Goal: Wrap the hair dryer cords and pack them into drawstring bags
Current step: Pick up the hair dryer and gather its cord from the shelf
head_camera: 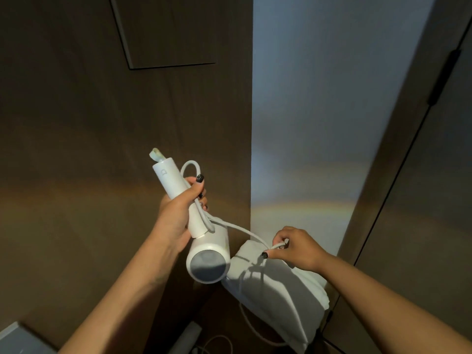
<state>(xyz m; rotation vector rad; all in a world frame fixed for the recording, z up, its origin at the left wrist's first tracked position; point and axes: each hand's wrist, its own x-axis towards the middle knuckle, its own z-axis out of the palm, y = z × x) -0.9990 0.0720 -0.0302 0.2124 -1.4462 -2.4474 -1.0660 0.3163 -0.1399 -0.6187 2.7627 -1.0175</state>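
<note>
My left hand [178, 213] grips the handle of a white hair dryer [208, 259], held handle-up with its round rear grille facing me. Its white cord [242, 229] loops over the handle top, runs down under my left thumb and stretches right to my right hand [293, 247], which pinches it between thumb and fingers. Below my right hand stands a white drawstring bag [275, 297]; its strings hang down its side.
Dark wood panels [76, 149] fill the left side. A pale wall strip [319, 123] rises at centre right, beside a dark door [434, 200] with a black hinge. More white cord [217, 341] lies low in the frame by a grey object [15, 338].
</note>
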